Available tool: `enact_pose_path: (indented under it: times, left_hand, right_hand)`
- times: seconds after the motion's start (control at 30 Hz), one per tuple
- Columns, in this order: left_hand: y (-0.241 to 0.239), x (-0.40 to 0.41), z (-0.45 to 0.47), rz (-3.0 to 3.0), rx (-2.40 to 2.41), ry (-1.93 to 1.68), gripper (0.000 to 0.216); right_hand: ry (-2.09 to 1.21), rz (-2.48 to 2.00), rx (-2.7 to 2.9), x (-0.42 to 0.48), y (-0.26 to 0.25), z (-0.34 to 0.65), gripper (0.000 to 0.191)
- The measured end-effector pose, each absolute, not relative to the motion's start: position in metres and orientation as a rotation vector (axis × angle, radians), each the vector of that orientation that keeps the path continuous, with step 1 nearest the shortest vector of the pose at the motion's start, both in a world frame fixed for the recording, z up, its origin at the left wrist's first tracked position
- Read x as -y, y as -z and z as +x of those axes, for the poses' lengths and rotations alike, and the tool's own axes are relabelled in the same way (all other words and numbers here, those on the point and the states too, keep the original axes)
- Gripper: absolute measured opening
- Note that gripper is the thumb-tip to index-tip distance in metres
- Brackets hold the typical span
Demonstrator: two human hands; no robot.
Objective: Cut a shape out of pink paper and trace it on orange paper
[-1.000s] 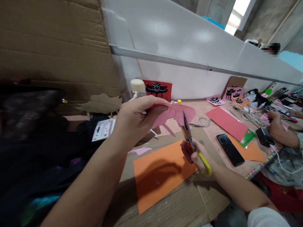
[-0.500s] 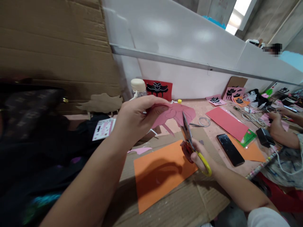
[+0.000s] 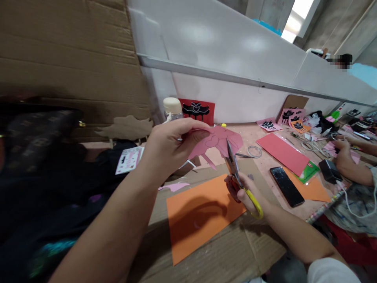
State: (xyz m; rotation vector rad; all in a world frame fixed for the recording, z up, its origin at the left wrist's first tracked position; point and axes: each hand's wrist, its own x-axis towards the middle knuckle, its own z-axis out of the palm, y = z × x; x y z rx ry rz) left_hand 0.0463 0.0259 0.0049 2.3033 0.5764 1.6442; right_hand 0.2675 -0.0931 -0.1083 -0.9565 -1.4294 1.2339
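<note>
My left hand (image 3: 173,147) pinches a pink paper cutout (image 3: 214,142) by its left side, holding it up above the table. Drawn outlines, one heart-shaped, show on the paper, and a thin strip hangs from its lower edge. In my right hand (image 3: 244,192) are scissors (image 3: 233,167) with a yellow handle loop, the blades pointing up at the paper's right part. The blade tips lie against the drawn lines; whether they are cutting through, I cannot tell. Below both hands lies an orange sheet (image 3: 194,232) on brown cardboard (image 3: 253,243), with a pink scrap (image 3: 176,187) beside it.
A black phone (image 3: 286,186) and a red sheet (image 3: 282,153) lie to the right. Behind stand a cream-capped bottle (image 3: 172,106) and a red card with a black beaded shape (image 3: 198,112). Another person's hands (image 3: 343,153) work at the far right, near a black charger (image 3: 330,171).
Almost nothing differs. The pink paper has shifted very slightly, while both hands and the scissors keep nearly the same place.
</note>
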Motion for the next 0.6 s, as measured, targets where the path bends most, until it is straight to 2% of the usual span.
enact_pose_path:
  times: [0.17,0.6]
  left_hand:
    - [-0.0054,-0.0259,0.0457,2.314,-0.589,-1.64,0.012]
    - [-0.006,-0.0264,0.0472,2.308,-0.587,-1.647,0.012]
  right_hand:
    - [-1.235,-0.934,1.422,0.091,0.1135,0.2692,0.066]
    - [-1.199,-1.077,1.367,0.0936,0.115,0.2714,0.071]
